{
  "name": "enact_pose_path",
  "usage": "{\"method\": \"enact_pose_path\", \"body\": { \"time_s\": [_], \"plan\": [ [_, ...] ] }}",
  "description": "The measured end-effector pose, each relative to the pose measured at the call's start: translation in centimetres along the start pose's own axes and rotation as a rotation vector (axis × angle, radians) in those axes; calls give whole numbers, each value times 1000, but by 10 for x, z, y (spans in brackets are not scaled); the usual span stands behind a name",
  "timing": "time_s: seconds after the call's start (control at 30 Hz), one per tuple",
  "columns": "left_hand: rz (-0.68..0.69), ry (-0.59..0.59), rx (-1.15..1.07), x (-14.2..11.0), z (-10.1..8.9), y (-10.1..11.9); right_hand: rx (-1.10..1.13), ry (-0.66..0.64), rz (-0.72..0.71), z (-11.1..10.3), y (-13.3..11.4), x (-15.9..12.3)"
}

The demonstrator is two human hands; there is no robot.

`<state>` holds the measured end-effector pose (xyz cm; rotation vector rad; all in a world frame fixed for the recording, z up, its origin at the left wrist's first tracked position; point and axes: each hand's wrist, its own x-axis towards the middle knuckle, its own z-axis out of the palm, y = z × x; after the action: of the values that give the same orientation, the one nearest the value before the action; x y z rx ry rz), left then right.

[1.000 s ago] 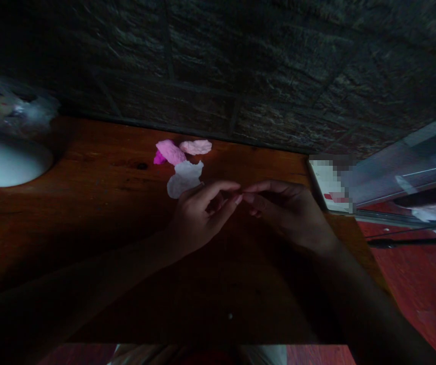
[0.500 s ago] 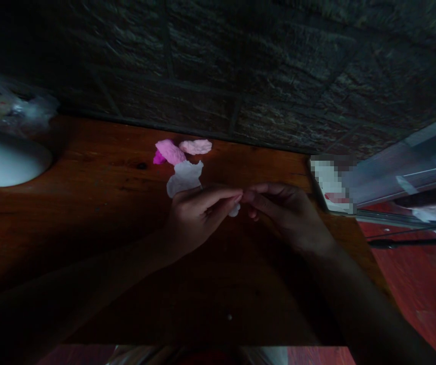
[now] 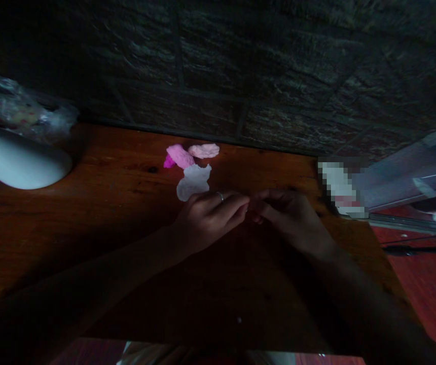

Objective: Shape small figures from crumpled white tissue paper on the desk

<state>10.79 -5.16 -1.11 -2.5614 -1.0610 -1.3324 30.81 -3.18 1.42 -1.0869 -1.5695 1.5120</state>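
My left hand [image 3: 214, 215], with a ring on one finger, is closed in a pinch above the wooden table. My right hand [image 3: 288, 215] is pinched too, its fingertips meeting those of my left hand. Whatever lies between the fingers is hidden and too dark to make out. Just behind my left hand lies a thin white sheet with ragged edges [image 3: 194, 181], which looks like soft clay. Touching its far edge is a pink clay-like lump [image 3: 180, 155], with a magenta lump [image 3: 169, 161] at its left and a pale pink lump [image 3: 204, 150] at its right.
A rounded white object [image 3: 31, 159] stands at the left, before a crumpled clear plastic bag [image 3: 24, 111]. A dark stone-patterned wall [image 3: 210, 66] rises behind the table [image 3: 126, 167]. A blurred-out pale object [image 3: 341, 187] lies near the right edge; a tiny white bit [image 3: 240, 320] sits in front.
The whole view has shifted slightly, so things sit further right. My left hand has turned more knuckles-up, and the small white piece seen under its fingertips is now hidden.
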Motion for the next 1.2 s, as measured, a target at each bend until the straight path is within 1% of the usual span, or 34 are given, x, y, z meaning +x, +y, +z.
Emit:
{"method": "enact_pose_path", "body": {
  "time_s": [0.1, 0.17, 0.23, 0.3, 0.33, 0.4, 0.47, 0.53, 0.6, 0.7, 0.8, 0.87, 0.93, 0.97, 1.03, 1.07, 1.1, 1.13, 1.2],
  "plan": [
    [31, 8, 21, 3, -4, 1, 24, -17, 19, 3, 0, 0],
    [4, 43, 19, 6, -7, -1, 81, -17, 26, 4, -1, -1],
    [-106, 105, 19, 10, -12, -8, 159, 12, 31, 4, -3, -1],
    [-272, 168, 33, 15, -17, -21, 231, 63, 37, 3, -6, -2],
    [-334, 163, 33, 17, -20, -29, 259, 89, 40, 3, -7, -2],
    [-393, 138, 42, 21, -26, -43, 305, 127, 47, 3, -9, -2],
    [-366, 48, 55, 23, -33, -55, 327, 134, 54, 3, -11, -1],
    [-365, -56, 102, 20, -39, -62, 325, 122, 63, 3, -11, 0],
    [-340, -170, 145, 15, -45, -64, 303, 106, 65, 2, -11, -1],
    [-313, -341, 110, 6, -49, -65, 278, 87, 47, 3, -11, -2],
    [-329, -433, 79, 4, -52, -66, 280, 68, 32, 3, -10, -3],
    [-308, -483, 89, 9, -57, -66, 289, 68, 28, 3, -9, -2],
    [-268, -499, 106, 15, -63, -60, 297, 91, 26, 3, -7, -1],
    [-251, -477, 121, 17, -67, -53, 300, 106, 29, 2, -6, 0],
    [-224, -423, 88, 18, -70, -30, 299, 120, 41, 1, -5, 0],
    [-203, -435, 22, 15, -70, -15, 296, 110, 45, 0, -5, -1],
    [-177, -489, -63, 11, -69, 2, 288, 92, 47, 0, -5, -1],
    [-160, -593, -125, 6, -67, 18, 278, 70, 45, 0, -5, -2],
    [-138, -694, -168, -8, -60, 46, 254, 34, 43, 0, -5, -3]
  ]
}}
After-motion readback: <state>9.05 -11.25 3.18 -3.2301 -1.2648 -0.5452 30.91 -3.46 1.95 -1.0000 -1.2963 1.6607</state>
